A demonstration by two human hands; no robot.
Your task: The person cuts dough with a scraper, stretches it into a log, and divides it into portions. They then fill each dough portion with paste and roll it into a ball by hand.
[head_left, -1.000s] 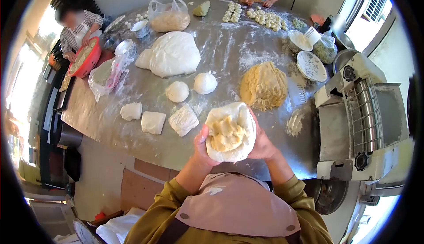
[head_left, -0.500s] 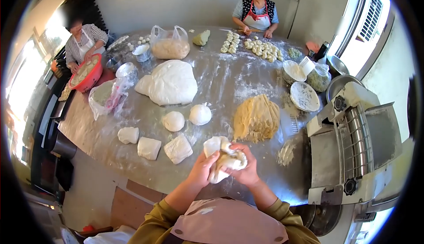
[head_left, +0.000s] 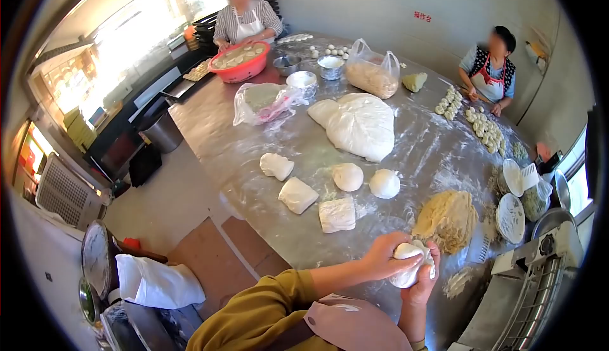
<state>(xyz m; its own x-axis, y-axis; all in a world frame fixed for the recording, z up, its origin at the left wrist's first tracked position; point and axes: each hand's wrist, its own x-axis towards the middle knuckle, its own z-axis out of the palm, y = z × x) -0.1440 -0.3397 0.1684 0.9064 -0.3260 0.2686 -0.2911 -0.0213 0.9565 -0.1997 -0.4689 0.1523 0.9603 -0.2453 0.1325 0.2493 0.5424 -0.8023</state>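
My left hand (head_left: 384, 257) and my right hand (head_left: 421, 282) are closed round a white dough piece (head_left: 406, 277), above the table's front edge. The dough is gathered into a rounded shape, and no yellow filling shows on it. Just beyond my hands lies a big yellow mass (head_left: 446, 220). To the left, a squarish dough piece (head_left: 337, 215) rests near two more flattened pieces. Two dough balls (head_left: 347, 177) sit behind it, with a large white dough mass (head_left: 360, 126) farther back.
A dough-rolling machine (head_left: 533, 287) stands at the right. Two people work across the floured metal table (head_left: 222, 160), one at a red basin (head_left: 238, 65), one beside rows of small dough pieces (head_left: 486, 131). Bowls (head_left: 510, 218) and a clear bag (head_left: 373, 72) are also there.
The view has swung to the left. The dough, open with yellow filling showing a second ago, has been folded and gathered between my hands, and the filling is out of sight.
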